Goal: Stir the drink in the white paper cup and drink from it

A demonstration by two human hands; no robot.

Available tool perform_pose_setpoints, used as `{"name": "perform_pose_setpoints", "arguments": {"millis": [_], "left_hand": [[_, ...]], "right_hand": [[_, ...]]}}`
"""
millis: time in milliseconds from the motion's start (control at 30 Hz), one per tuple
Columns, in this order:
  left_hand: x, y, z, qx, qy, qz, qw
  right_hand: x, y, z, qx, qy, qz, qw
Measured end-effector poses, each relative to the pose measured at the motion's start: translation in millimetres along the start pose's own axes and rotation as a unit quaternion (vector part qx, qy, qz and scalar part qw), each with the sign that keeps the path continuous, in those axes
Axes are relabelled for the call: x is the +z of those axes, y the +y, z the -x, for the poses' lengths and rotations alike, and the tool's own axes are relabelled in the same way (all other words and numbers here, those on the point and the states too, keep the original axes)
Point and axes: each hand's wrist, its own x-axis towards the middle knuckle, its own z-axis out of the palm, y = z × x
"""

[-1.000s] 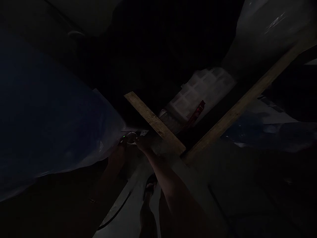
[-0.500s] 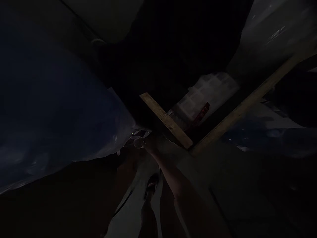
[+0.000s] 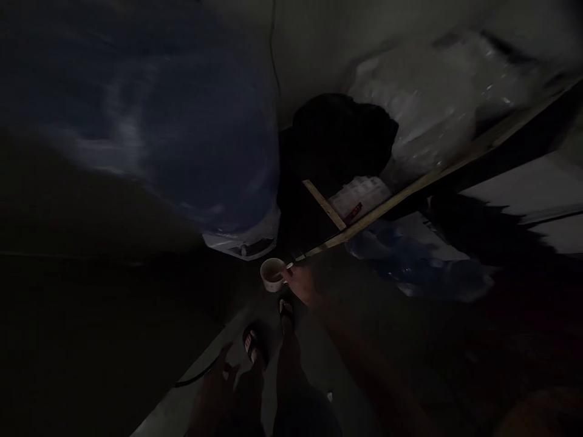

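The scene is very dark. My right hand (image 3: 301,283) holds a small white cup (image 3: 272,274) by its rim, out in front of me and just below the white base of a water dispenser (image 3: 241,244). A large blue water bottle (image 3: 182,133) sits upside down on that base. My left hand (image 3: 223,376) hangs low near my left leg, fingers apart, holding nothing. My feet in dark sandals (image 3: 252,345) stand on the pale floor below the cup.
A wooden shelf edge (image 3: 410,185) runs diagonally to the right, with a short wooden slat (image 3: 324,204) crossing it. Plastic-wrapped bundles (image 3: 423,115), a dark bag (image 3: 341,136) and a clear compartment box (image 3: 359,194) lie there. A cable (image 3: 195,379) trails on the floor.
My right hand has drawn the cup back from the dispenser's tap, down and toward me. The view has swung back, so the bottle and shelf look smaller. My left hand has come into view.
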Motion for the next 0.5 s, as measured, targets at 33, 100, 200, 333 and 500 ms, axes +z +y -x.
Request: {"name": "perform_pose_setpoints", "arguments": {"millis": [33, 100, 200, 333, 500], "left_hand": [[-0.2, -14.2, 4.0, 0.0, 0.006, 0.02, 1.0], [-3.7, -41.9, 10.6, 0.004, 0.026, 0.049, 0.998], [-10.2, -83.1, 22.7, -0.001, 0.054, 0.079, 0.995], [-7.2, -136.9, 43.3, -0.016, 0.085, 0.112, 0.99], [5.9, -182.3, 58.4, -0.019, 0.1, 0.146, 0.984]], "right_hand": [[-6.3, -6.6, 8.9, -0.004, 0.013, 0.005, 1.0], [-18.5, -20.0, 25.8, -0.014, 0.039, 0.01, 0.999], [-33.8, -37.2, 49.7, -0.023, 0.074, 0.018, 0.997], [-46.1, -51.9, 78.1, -0.016, 0.112, 0.029, 0.993], [-47.7, -69.2, 99.0, -0.021, 0.137, 0.029, 0.99]]}}
